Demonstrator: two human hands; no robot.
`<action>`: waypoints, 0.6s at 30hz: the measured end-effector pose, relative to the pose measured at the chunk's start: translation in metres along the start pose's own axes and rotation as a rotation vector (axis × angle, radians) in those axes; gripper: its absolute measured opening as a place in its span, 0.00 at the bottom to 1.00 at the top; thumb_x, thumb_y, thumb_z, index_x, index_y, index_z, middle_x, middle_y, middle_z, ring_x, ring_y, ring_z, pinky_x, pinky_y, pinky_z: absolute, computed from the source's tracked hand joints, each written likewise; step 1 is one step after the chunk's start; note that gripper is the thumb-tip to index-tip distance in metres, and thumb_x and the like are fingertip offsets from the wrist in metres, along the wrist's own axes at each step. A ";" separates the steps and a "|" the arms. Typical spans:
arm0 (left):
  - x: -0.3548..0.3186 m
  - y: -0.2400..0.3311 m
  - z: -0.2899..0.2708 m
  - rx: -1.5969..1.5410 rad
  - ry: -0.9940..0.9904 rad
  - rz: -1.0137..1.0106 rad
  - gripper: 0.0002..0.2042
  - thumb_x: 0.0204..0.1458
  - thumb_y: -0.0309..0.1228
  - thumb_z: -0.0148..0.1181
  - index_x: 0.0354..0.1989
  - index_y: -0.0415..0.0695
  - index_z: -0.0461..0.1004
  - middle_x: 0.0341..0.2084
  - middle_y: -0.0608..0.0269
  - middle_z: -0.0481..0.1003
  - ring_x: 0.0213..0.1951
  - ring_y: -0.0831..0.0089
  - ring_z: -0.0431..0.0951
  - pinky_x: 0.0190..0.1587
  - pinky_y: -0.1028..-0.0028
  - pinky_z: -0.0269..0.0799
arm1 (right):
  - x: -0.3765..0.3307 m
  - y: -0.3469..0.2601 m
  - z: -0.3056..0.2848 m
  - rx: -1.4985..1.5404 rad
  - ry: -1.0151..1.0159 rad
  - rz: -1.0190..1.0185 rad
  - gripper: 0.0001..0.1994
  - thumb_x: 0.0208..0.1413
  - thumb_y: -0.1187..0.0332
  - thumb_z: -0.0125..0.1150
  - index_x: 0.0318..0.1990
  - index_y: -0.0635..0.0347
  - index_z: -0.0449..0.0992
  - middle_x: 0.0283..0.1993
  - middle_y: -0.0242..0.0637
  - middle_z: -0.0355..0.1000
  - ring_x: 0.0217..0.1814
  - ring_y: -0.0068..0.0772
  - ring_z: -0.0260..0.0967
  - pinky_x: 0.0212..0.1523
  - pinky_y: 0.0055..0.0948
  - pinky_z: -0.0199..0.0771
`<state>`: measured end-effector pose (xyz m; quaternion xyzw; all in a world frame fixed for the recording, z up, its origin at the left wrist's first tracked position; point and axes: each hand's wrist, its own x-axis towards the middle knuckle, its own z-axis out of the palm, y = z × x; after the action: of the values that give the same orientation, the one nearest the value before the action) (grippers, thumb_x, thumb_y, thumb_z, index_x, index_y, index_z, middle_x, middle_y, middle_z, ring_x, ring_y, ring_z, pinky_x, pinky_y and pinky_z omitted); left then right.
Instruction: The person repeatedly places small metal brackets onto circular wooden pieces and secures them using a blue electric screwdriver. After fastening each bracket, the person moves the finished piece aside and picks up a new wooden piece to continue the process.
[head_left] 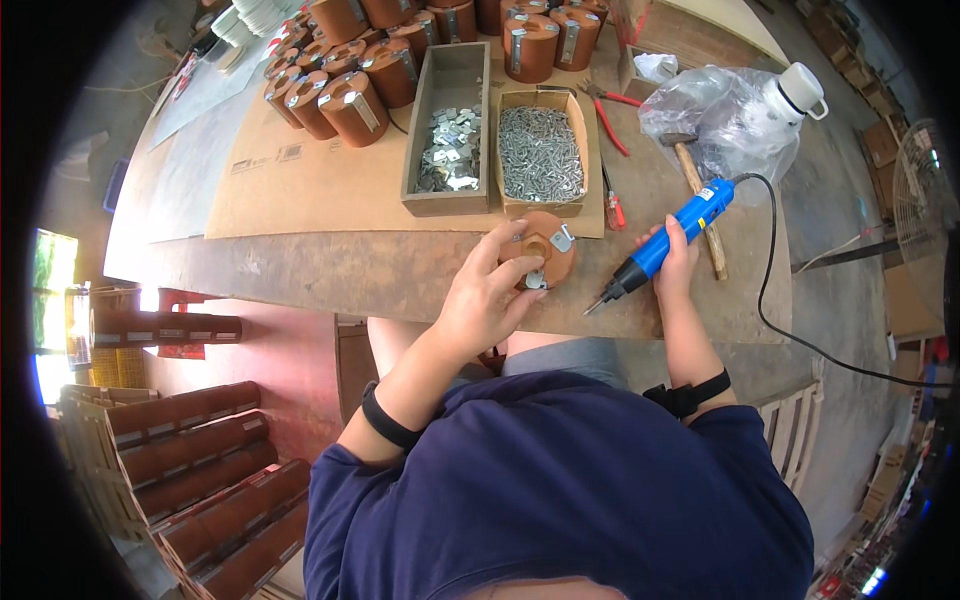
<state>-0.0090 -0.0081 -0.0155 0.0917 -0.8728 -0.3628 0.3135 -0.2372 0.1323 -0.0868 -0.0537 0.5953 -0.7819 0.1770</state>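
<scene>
My left hand (478, 300) grips a reddish-brown round spool (562, 264) at the table's front edge, with a hole in its top. One small metal plate (564, 239) sits on the spool's upper right; a second metal plate (536, 281) lies under my fingertips. My right hand (677, 262) is wrapped round a blue electric screwdriver (692, 222). Its black nose and thin bit (596, 303) point down and left, apart from the spool. Beyond the spool stand a carton of screws (541, 150) and a wooden box (482, 120) holding small metal plates (450, 150).
More brown spools (352, 110) crowd the table's far side. Pliers (611, 125), a small red-handled screwdriver (614, 212) and a hammer (704, 205) lie to the right. Behind them are a plastic bag (705, 105) and a white bottle (800, 90). A black cord (768, 290) trails off right.
</scene>
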 end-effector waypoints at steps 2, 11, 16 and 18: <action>-0.004 0.001 0.005 0.068 0.010 -0.006 0.19 0.30 0.22 0.65 0.36 0.42 0.71 0.49 0.47 0.61 0.46 0.54 0.67 0.45 0.67 0.68 | 0.000 0.000 0.000 -0.006 0.003 0.000 0.16 0.47 0.63 0.55 0.36 0.65 0.61 0.25 0.39 0.64 0.21 0.34 0.67 0.23 0.31 0.72; -0.011 0.025 0.009 0.001 0.125 -0.149 0.18 0.30 0.24 0.66 0.35 0.40 0.72 0.48 0.46 0.62 0.46 0.54 0.68 0.44 0.65 0.68 | -0.002 -0.004 0.002 0.015 0.028 0.011 0.15 0.47 0.63 0.56 0.33 0.66 0.62 0.25 0.40 0.64 0.21 0.34 0.67 0.22 0.32 0.73; -0.017 0.012 0.014 0.061 0.153 -0.066 0.16 0.30 0.22 0.65 0.34 0.40 0.73 0.49 0.48 0.63 0.50 0.53 0.66 0.47 0.65 0.66 | -0.002 -0.003 0.003 0.013 0.034 0.018 0.15 0.47 0.64 0.56 0.33 0.67 0.62 0.25 0.41 0.64 0.21 0.35 0.67 0.22 0.33 0.73; -0.017 0.012 0.015 0.056 0.158 -0.072 0.16 0.31 0.21 0.65 0.33 0.40 0.74 0.50 0.50 0.63 0.51 0.54 0.65 0.49 0.66 0.65 | -0.002 -0.003 0.003 0.010 0.032 0.017 0.15 0.47 0.64 0.56 0.33 0.67 0.62 0.25 0.41 0.64 0.21 0.35 0.67 0.22 0.33 0.73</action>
<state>-0.0041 0.0158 -0.0232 0.1604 -0.8512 -0.3407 0.3655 -0.2350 0.1307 -0.0828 -0.0351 0.5944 -0.7842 0.1746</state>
